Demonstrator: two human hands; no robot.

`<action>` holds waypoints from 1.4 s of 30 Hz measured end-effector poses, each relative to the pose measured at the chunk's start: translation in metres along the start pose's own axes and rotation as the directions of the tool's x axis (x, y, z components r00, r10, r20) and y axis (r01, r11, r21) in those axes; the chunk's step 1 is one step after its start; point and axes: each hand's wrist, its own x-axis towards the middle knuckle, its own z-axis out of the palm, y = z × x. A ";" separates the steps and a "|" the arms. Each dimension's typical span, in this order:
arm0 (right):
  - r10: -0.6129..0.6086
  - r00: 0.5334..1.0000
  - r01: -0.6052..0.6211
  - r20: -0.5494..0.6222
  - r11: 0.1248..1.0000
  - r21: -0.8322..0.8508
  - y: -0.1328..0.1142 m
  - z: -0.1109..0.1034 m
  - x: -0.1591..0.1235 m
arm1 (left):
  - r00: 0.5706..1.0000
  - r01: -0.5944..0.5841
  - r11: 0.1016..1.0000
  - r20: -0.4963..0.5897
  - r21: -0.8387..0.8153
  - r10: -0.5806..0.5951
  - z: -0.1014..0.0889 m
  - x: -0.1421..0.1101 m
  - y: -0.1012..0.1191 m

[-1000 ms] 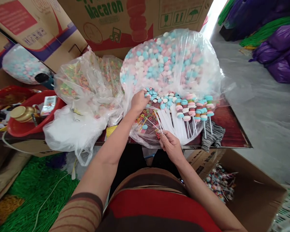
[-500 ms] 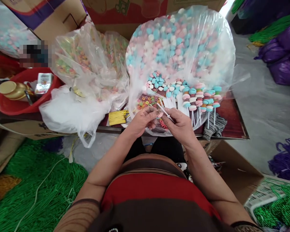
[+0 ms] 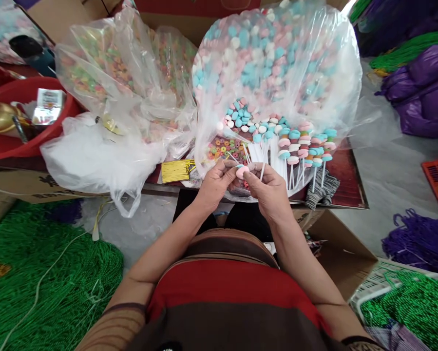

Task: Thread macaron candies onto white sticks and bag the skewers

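Note:
My left hand (image 3: 216, 184) and my right hand (image 3: 270, 190) meet over the front edge of the table, both with closed fingers. Between their fingertips is a pink marshmallow (image 3: 241, 172), with a bit of blue showing behind its upper left edge. A white stick (image 3: 262, 171) stands up between the fingers of my right hand. Just beyond lie gummy rings (image 3: 224, 146) and loose marshmallows (image 3: 240, 114) on clear plastic. To the right are white sticks (image 3: 274, 151) and several marshmallow skewers (image 3: 305, 141) laid side by side.
A big bag of marshmallows (image 3: 277, 58) stands behind, beside a bag of gummy candy (image 3: 131, 73). Yellow twist ties (image 3: 177, 170), a white plastic bag (image 3: 102, 156) and a red basin (image 3: 67, 109) are leftward. A striped glove (image 3: 323, 187) lies right; an open carton (image 3: 343, 253) sits below.
The pink marshmallow has turned into plain view between my fingertips. The white stick in my right hand has swung from slanting across to nearly upright. The view has shifted slightly.

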 end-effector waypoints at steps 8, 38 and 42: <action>0.031 0.999 -0.030 0.013 0.998 -0.049 0.002 -0.001 0.001 | 0.997 -0.045 0.999 0.066 0.029 0.043 0.000 -0.008 -0.003; -0.092 0.967 0.194 0.237 0.868 -0.457 0.002 -0.019 -0.049 | 0.995 -0.006 0.988 -0.096 -0.156 -0.010 -0.011 0.008 -0.013; 0.003 0.973 0.109 0.231 0.876 -0.470 -0.003 -0.020 -0.051 | 0.976 -0.165 0.981 -0.124 0.103 0.177 -0.017 0.008 -0.020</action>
